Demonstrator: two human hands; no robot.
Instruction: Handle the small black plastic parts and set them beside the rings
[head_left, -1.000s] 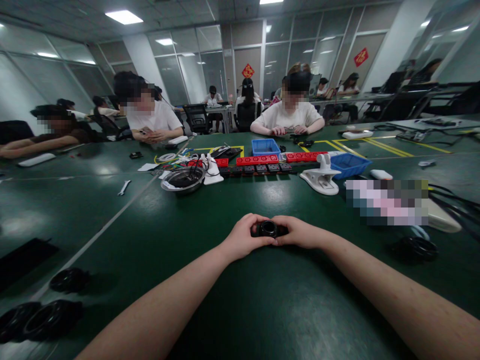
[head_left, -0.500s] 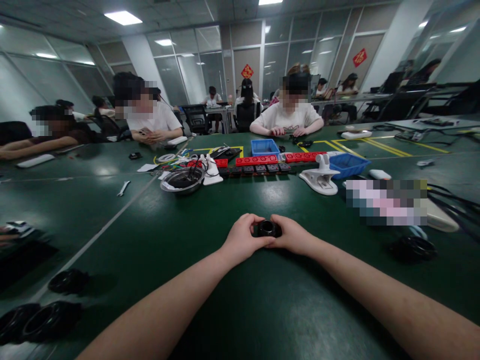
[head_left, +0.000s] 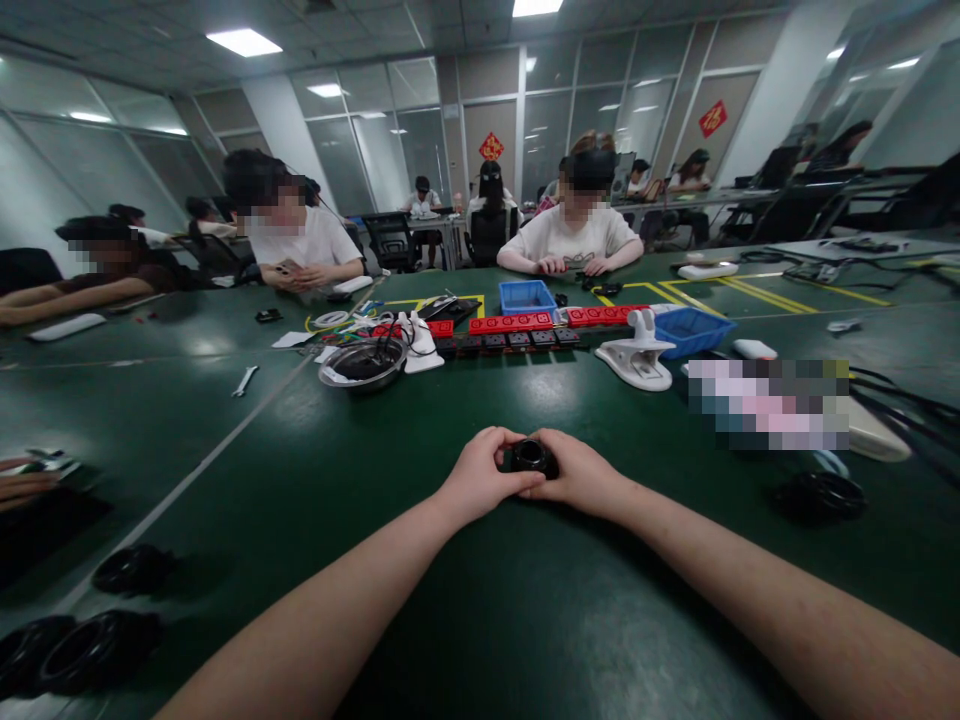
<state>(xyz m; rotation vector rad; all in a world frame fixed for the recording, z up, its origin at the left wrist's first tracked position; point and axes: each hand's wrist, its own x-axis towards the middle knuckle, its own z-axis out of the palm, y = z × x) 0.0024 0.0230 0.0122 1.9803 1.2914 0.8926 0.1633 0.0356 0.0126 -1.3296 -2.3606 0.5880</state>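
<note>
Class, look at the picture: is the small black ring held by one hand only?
No, the left hand and right hand both grip the black ring.

A dark green table is seen across the frame, marked with pale grey lines at the left and yellow lines at the upper right. A black ring-shaped part is shown at the centre. Black rings are found at the lower left. Two blue bins and a row of red blocks are placed above the centre. A white clamp is shown right of these, and a silver bowl to the left.
</note>
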